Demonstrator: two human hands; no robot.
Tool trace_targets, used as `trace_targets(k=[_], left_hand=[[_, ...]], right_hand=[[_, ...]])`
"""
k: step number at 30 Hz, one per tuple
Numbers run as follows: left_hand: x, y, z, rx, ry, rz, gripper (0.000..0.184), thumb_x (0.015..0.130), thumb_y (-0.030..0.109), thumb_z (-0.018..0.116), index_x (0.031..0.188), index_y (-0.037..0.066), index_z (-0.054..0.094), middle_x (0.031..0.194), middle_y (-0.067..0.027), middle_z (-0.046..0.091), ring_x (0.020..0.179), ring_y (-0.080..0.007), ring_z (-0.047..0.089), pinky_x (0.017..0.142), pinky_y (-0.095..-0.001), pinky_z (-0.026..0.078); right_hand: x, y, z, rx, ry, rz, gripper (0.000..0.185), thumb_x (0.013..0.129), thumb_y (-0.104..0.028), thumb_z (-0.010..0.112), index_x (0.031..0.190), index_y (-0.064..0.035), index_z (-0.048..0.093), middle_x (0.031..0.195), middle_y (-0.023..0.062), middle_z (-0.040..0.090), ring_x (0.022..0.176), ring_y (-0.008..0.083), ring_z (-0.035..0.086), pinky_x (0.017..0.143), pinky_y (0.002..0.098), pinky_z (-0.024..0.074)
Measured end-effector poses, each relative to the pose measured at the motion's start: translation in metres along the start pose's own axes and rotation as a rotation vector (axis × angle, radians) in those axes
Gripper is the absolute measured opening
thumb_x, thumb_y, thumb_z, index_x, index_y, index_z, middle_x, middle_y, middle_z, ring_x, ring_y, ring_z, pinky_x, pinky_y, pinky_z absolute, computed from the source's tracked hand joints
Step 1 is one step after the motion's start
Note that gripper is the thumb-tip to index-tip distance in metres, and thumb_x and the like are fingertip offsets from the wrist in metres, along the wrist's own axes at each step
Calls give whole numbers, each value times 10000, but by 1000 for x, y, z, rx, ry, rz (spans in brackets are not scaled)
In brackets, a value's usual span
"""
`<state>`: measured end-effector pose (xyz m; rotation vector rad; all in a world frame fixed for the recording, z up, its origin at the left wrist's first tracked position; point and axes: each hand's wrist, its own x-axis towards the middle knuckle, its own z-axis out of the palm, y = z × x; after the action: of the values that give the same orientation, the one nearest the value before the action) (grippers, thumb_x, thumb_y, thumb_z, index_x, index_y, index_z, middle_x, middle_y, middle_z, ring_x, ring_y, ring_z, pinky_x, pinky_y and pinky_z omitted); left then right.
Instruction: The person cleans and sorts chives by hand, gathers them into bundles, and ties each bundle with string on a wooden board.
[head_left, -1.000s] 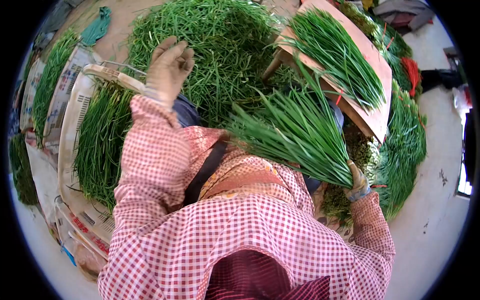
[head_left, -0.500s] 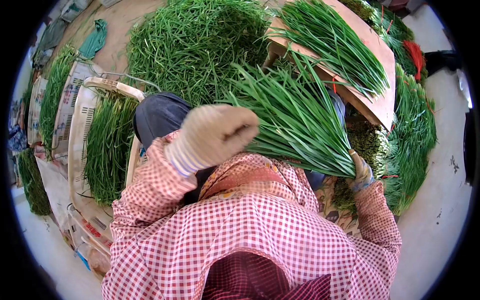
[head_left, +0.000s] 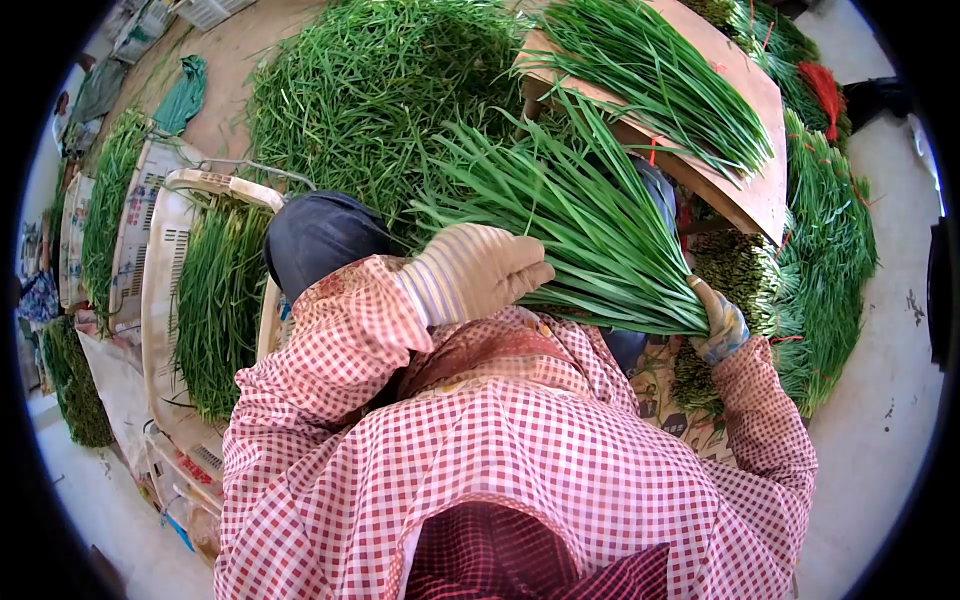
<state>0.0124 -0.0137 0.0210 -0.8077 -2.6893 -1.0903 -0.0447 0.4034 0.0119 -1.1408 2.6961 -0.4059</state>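
A fanned bunch of garlic chives (head_left: 590, 240) lies across my lap, leaf tips toward the upper left. My right hand (head_left: 718, 320), in a stained glove, is closed around its stem end at the right. My left hand (head_left: 478, 272), in a pale striped glove, is at the bunch's lower left edge. Its fingers are stretched out, and I see nothing gripped in them; the palm side is hidden. Another heap of chives (head_left: 665, 85) rests on a tilted wooden board (head_left: 765, 190) beyond my right knee.
A big loose pile of green leaves (head_left: 370, 100) covers the floor ahead. On my left stands a white plastic crate (head_left: 160, 290) with upright chives. Tied bundles (head_left: 835, 260) are stacked at the right, with red ties (head_left: 822, 95) above them. A green cloth (head_left: 182, 95) lies at the upper left.
My left hand has moved slightly right and down toward the leaves, and its curled fingers have straightened. The bunch has shifted slightly left and up, still in my right hand.
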Motion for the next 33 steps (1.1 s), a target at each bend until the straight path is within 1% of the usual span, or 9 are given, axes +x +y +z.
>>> trace_targets(k=[5, 8, 15, 17, 20, 21, 23, 26, 33], left_hand=[[-39, -28, -70, -1063, 316, -796, 195, 934, 254, 578, 922, 59, 574, 650, 42, 534, 565, -91, 531, 498, -259, 455], [-48, -32, -69, -654, 241, -689, 360, 933, 427, 552, 958, 70, 576, 631, 7, 526, 491, -25, 466, 418, -174, 380], [-32, 16, -66, -497, 66, -547, 272, 966, 305, 533, 980, 36, 570, 606, 24, 515, 515, -56, 497, 469, -208, 411], [-37, 6, -62, -433, 80, -448, 227, 977, 238, 495, 996, 27, 577, 619, 10, 533, 527, -69, 490, 483, -232, 412], [-41, -29, -77, -138, 199, -764, 194, 960, 150, 480, 1062, 6, 562, 696, -59, 591, 565, -91, 513, 501, -264, 430], [-48, -46, -79, 39, 301, -667, 148, 926, 154, 545, 1024, 42, 538, 717, -147, 591, 606, -267, 593, 579, -360, 502], [-58, -58, -72, 330, 437, -401, 175, 926, 112, 527, 1071, 27, 579, 722, -84, 619, 596, -168, 577, 553, -294, 480], [-40, -15, -75, 170, 127, -370, 154, 902, 161, 584, 981, 32, 614, 746, -129, 625, 644, -246, 627, 590, -322, 515], [-8, 11, -14, 196, -88, -295, 459, 913, 287, 554, 1294, 65, 428, 700, -147, 625, 601, -351, 612, 498, -470, 445]], right_hand=[[5, -1, 0, 89, -48, 65, 748, 739, -121, 716, 1394, -50, 362, 1107, 188, 634, 979, 344, 649, 817, 385, 533], [7, 7, 8, 175, -18, 25, 740, 748, -133, 719, 1391, -46, 363, 1122, 191, 633, 987, 335, 649, 829, 380, 531], [8, -9, -6, 96, -31, 94, 756, 719, -154, 722, 1383, -45, 379, 1149, 173, 633, 1036, 334, 635, 862, 374, 527], [11, -15, -13, 138, -47, 86, 755, 702, -162, 714, 1376, -48, 395, 1158, 175, 628, 1045, 330, 633, 875, 372, 525], [5, 0, -3, 57, -38, 23, 767, 738, -128, 725, 1399, -50, 344, 1187, 179, 611, 1063, 304, 631, 882, 356, 523], [4, 7, 4, 20, -14, 1, 772, 754, -115, 727, 1408, -50, 322, 1197, 178, 604, 1066, 294, 631, 881, 351, 522], [3, 11, 9, -33, 25, -72, 778, 776, -101, 726, 1418, -54, 289, 1205, 175, 598, 1058, 279, 636, 872, 346, 527], [5, 7, 6, 69, -16, -30, 775, 766, -107, 728, 1415, -57, 306, 1197, 155, 611, 1035, 285, 646, 858, 347, 532], [9, -7, -6, 36, -16, 39, 772, 730, -95, 710, 1408, -54, 343, 1169, 167, 628, 1030, 309, 646, 854, 356, 529]])
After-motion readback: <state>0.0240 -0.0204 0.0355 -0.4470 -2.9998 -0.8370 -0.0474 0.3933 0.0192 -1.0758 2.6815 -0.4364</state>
